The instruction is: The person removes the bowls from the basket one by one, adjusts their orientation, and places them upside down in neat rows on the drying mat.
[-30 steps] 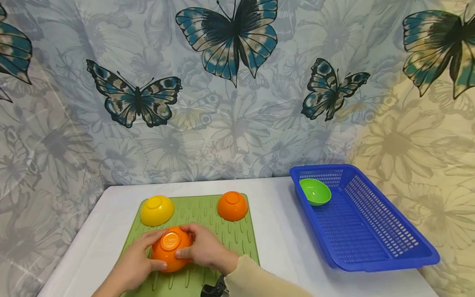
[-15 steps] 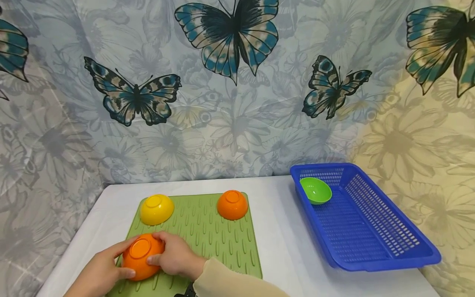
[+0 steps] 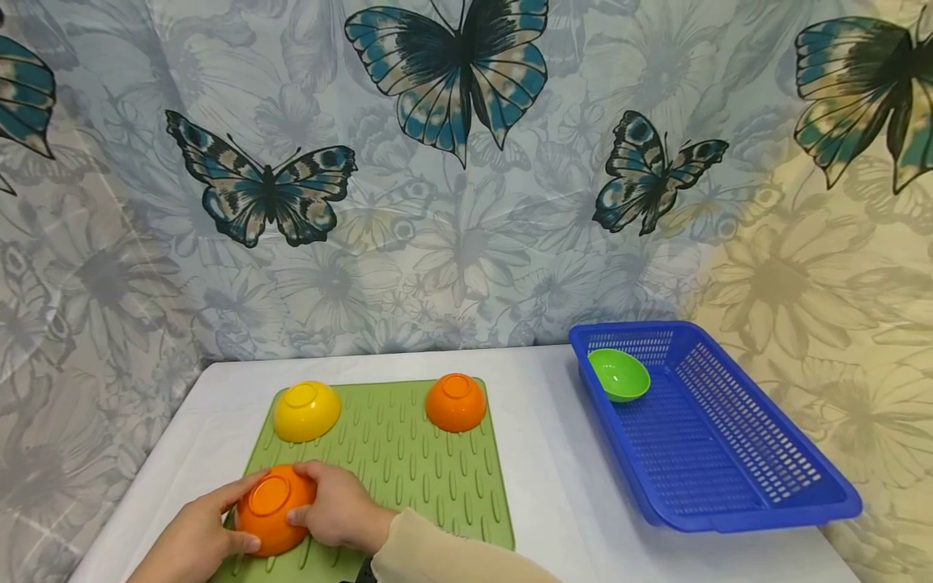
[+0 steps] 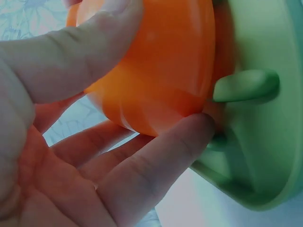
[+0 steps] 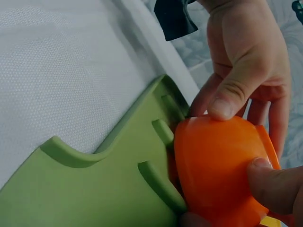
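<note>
An orange bowl (image 3: pixel 273 514) sits upside down at the near left of the green ridged mat (image 3: pixel 408 453), its foot ring facing up. My left hand (image 3: pixel 193 534) grips its left side, thumb on the near wall and fingers reaching around behind. On the opposite side, my right hand (image 3: pixel 338 506) holds the bowl with its thumb against the wall. In the left wrist view the bowl's rim (image 4: pixel 206 56) is right at the mat's ridges. The right wrist view shows both thumbs pressing the orange wall (image 5: pixel 218 165).
Farther back on the mat are an upturned yellow bowl (image 3: pixel 307 412) at left and a second upturned orange bowl (image 3: pixel 455 402) at right. A blue basket (image 3: pixel 794 453) stands on the white table at right, with a green bowl (image 3: pixel 619 375) inside its far left corner.
Both hands have carried the orange bowl left and toward the near edge of the mat, mostly in the first half second. It has since shifted only slightly. The other bowls stayed put.
</note>
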### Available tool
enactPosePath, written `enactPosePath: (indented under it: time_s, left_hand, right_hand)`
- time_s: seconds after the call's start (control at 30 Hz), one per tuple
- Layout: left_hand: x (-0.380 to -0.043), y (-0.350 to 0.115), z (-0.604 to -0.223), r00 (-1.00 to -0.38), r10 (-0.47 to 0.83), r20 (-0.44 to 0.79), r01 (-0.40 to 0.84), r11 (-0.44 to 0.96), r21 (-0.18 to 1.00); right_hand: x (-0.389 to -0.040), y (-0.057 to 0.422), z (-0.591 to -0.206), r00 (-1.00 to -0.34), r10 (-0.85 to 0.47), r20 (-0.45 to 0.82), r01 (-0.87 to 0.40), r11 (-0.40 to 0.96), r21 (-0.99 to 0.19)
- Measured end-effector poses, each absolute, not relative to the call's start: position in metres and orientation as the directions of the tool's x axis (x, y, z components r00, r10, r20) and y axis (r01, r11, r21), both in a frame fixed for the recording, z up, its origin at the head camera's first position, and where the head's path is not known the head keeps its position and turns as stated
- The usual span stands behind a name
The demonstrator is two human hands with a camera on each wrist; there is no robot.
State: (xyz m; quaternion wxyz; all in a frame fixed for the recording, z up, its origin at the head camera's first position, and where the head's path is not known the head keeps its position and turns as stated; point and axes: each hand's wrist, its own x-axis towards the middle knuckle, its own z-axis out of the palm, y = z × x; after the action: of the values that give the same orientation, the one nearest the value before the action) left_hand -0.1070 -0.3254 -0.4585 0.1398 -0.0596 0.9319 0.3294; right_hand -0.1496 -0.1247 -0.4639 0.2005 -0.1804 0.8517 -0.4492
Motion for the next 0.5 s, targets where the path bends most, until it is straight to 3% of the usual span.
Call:
enactPosePath:
  time_s: [0.5]
  left_hand:
    - [-0.1074, -0.3197, -0.4562, -0.943, -0.013, -0.334, -0.226, 0.759, 0.610]
  right_hand:
    - [-0.1510, -0.1296, -0.4606, -0.856, -0.468, -0.220, -0.142, 0.622, -0.770]
